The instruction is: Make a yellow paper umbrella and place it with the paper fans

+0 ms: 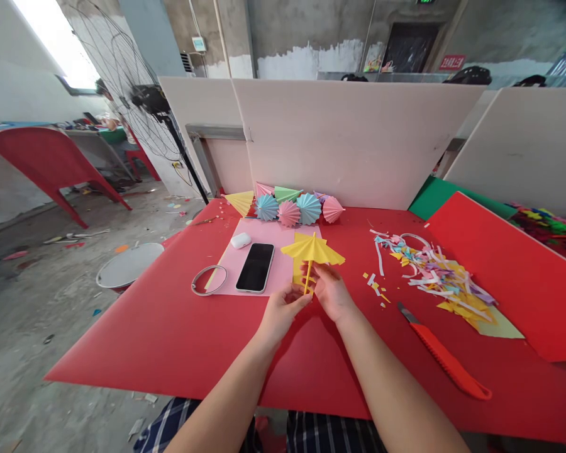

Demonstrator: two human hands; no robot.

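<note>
A small yellow paper umbrella [313, 250] stands upright between my hands above the red table, its pleated canopy spread. Its thin yellow stick is pinched near the bottom by my left hand [285, 307]. My right hand [329, 290] is closed on the stick higher up, just under the canopy; some of its fingers are hidden behind the stick. Behind the umbrella lies a yellow paper piece [298, 272] on a pink sheet [279, 245]. Finished-looking folded paper umbrellas in several colours, among them a blue one [308, 208], are grouped at the table's back edge.
On the pink sheet lie a phone [255, 268], a white earphone case [240, 240] and a ring [209, 280]. A red-handled knife [446, 355] rests at right, near a heap of paper scraps [434, 270]. A white partition [353, 145] closes off the back.
</note>
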